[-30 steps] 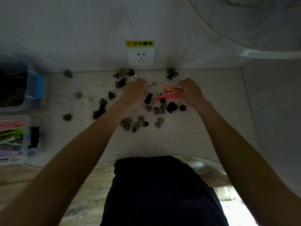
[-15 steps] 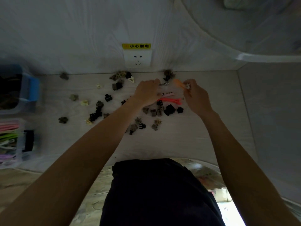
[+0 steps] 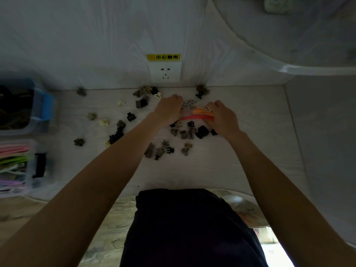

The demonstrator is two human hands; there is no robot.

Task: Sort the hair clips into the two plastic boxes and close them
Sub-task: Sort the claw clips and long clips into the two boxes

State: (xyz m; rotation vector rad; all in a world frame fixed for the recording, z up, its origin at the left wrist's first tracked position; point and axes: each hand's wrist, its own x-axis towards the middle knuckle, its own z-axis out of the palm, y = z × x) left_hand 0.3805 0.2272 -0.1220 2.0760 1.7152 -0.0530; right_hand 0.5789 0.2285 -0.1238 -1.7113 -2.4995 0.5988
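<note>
Head view: both arms outstretched, right hand (image 3: 223, 117) fingers curled on long clips (image 3: 198, 115); left hand (image 3: 168, 112) fingers' state unclear.

Clip-strewn table (image 3: 240, 160), two boxes (image 3: 25, 166)

Orange and red clips (image 3: 200, 114), black and brown claw clips (image 3: 185, 132), blue-latched box (image 3: 45, 106).

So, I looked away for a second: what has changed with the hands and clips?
The right hand came back down and grips the orange clips over the red clip; the left hand stays among the checkered clips. The small claw clips and both boxes lie unmoved.
</note>
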